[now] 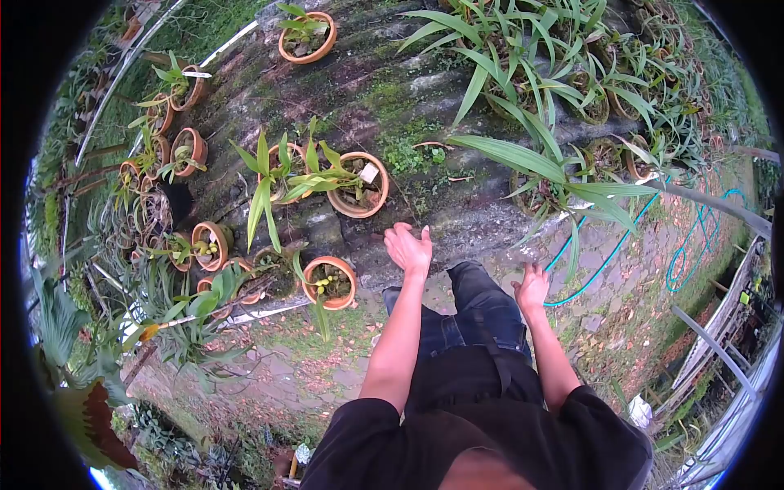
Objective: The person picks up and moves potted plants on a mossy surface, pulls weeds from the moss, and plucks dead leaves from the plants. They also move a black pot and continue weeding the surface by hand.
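My left hand (408, 247) is stretched forward with fingers apart, holding nothing, over the edge of a mossy grey corrugated bench (408, 106). It is nearest a terracotta pot (358, 186) with a white tag and a leafy plant. My right hand (532, 287) hangs lower at my side, fingers loosely spread and empty, above the paved ground. My dark jeans and black top fill the lower middle.
Several terracotta pots with green plants stand on the bench, such as a small pot (330, 282) and a far pot (307, 37). Long-leaved plants (539, 73) crowd the right. A turquoise hose (608, 257) lies on the stone path. Metal rails (719, 351) run at lower right.
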{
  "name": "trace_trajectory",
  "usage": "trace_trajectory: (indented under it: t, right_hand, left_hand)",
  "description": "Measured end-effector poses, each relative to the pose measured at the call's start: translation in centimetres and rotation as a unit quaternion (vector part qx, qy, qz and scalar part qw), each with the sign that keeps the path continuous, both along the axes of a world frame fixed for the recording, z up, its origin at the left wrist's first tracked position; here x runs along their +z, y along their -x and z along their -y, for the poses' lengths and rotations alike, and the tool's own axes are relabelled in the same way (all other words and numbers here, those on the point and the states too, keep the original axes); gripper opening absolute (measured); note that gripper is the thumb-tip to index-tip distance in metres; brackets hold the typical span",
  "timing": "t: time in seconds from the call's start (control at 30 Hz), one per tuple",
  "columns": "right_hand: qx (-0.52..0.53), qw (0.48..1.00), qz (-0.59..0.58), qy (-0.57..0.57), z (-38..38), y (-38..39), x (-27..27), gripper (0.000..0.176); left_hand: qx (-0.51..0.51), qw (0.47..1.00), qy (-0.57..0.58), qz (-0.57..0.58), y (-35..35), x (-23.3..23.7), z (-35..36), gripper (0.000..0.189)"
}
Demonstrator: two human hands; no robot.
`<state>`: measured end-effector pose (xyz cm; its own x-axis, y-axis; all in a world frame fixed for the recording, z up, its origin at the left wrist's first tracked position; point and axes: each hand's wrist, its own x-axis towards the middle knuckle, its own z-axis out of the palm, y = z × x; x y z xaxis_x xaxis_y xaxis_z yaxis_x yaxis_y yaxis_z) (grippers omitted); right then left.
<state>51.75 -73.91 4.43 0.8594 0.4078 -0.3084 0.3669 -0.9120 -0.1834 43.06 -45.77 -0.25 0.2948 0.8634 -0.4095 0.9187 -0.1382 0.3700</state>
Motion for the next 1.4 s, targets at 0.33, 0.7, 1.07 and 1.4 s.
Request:
trace_trajectory:
  t: [0.33, 0.7, 1.07, 1.4]
  right_hand:
    - [0.165, 0.946, -0.083, -0.267, -20.3, -3.2, -3.6, 0.032]
    - [0.229, 0.944, -0.055, -0.23, -25.6, -3.5, -8.8, 0.01]
    - [-0.071, 0.921, -0.138, -0.356, -23.2, -4.3, -5.3, 0.012]
    - [-0.085, 0.912, -0.223, -0.335, -16.1, -3.2, -4.0, 0.012]
  left_hand:
    - [-0.013, 0.995, -0.021, 0.095, 3.6, -2.7, 0.2, 0.017]
    - [0.067, 0.983, 0.069, 0.157, 6.4, -2.0, 0.2, 0.019]
    - [0.044, 0.995, 0.087, 0.028, 0.6, -1.7, -2.3, 0.043]
    - [0.119, 0.962, 0.175, 0.173, -2.7, 0.8, -0.5, 0.016]
